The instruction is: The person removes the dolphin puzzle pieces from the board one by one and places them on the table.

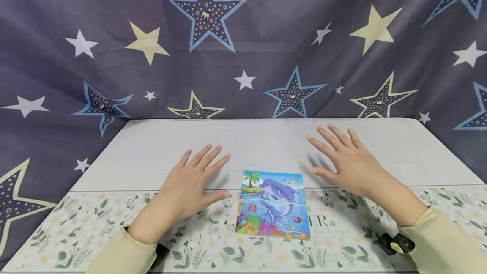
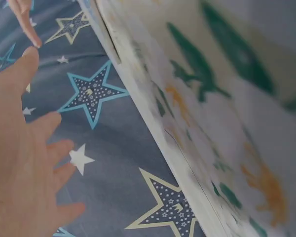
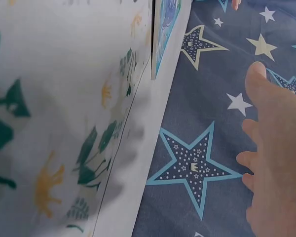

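A square jigsaw puzzle (image 1: pixel 272 204) with a purple dolphin, a palm tree and coral lies flat on the table, its pieces fitted together. To its left hovers my left hand (image 1: pixel 190 187), fingers spread and holding nothing. On the other side, a little farther back, is my right hand (image 1: pixel 351 166), also spread and apart from the puzzle. The left wrist view has the left hand (image 2: pixel 19 148) along its left edge. In the right wrist view the right hand (image 3: pixel 276 148) is at the right, and a corner of the puzzle (image 3: pixel 165 34) shows at the top.
The table is covered by a cloth (image 1: pixel 213 250), white at the back and printed with leaves and flowers in front. Behind it hangs a dark curtain (image 1: pixel 258 33) with stars. Black straps with devices (image 1: pixel 395 243) sit at the wrists.
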Demonstrator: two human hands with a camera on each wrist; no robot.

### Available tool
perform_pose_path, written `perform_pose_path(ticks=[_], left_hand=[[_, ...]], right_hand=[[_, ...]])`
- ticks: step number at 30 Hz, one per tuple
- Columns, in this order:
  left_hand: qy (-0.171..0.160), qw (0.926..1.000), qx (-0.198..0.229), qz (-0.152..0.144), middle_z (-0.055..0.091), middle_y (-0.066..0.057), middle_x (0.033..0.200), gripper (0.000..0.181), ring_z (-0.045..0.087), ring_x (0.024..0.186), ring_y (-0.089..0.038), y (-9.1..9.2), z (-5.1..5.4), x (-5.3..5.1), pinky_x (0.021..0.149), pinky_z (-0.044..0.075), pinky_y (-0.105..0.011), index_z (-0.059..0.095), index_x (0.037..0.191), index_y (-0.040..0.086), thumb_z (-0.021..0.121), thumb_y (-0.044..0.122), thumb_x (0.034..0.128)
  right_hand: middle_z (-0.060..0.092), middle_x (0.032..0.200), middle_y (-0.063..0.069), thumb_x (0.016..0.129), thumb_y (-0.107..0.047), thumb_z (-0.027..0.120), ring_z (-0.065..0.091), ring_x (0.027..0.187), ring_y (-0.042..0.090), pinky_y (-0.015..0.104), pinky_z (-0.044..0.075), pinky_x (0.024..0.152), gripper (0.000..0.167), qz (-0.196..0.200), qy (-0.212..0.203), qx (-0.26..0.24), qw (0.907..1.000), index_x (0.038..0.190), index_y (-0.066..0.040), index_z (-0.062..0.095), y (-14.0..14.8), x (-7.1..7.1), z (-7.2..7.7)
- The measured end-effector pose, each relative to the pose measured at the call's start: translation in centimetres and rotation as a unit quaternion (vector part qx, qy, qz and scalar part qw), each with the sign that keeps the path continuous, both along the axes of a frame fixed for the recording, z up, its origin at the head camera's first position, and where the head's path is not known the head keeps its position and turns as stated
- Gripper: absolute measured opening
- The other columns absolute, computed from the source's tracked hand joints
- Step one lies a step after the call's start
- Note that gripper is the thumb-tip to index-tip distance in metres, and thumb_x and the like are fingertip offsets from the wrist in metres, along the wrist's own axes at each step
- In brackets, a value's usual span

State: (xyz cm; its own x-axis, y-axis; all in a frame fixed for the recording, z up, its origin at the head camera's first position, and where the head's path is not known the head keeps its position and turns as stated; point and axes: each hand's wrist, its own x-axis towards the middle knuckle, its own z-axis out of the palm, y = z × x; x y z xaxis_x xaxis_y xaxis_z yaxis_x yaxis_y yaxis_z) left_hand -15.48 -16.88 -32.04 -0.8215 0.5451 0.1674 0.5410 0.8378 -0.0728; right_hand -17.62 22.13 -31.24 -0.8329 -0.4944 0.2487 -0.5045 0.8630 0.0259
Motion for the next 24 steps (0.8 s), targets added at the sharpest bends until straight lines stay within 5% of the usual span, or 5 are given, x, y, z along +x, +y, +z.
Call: perform_pose_path(ticks=[13,24], left_hand=[[-0.133,0.9901,0.044,-0.013,0.01,0.005,0.165,0.084,0.008,0.151,-0.023,1.3,0.3,-0.9,0.119,0.006,-0.055,0.013,0.159,0.037,0.053,0.068,0.0911],[-0.16,0.986,0.039,-0.025,0.009,0.006,0.165,0.09,0.007,0.151,-0.022,2.4,0.3,-1.4,0.119,0.007,-0.053,0.015,0.16,0.034,0.057,0.069,0.0876]], right_hand=[[0.018,0.164,0.008,0.095,-0.062,0.052,0.011,0.15,0.034,0.061,0.006,0.117,0.076,0.039,0.001,-0.01,0.9992,0.159,-0.027,0.026,-1.7,0.0,-0.1],[0.019,0.164,0.006,0.094,-0.065,0.051,0.015,0.149,0.032,0.061,0.014,0.116,0.079,0.065,0.001,-0.006,0.9978,0.158,-0.028,0.027,-3.5,-0.2,-0.6]])
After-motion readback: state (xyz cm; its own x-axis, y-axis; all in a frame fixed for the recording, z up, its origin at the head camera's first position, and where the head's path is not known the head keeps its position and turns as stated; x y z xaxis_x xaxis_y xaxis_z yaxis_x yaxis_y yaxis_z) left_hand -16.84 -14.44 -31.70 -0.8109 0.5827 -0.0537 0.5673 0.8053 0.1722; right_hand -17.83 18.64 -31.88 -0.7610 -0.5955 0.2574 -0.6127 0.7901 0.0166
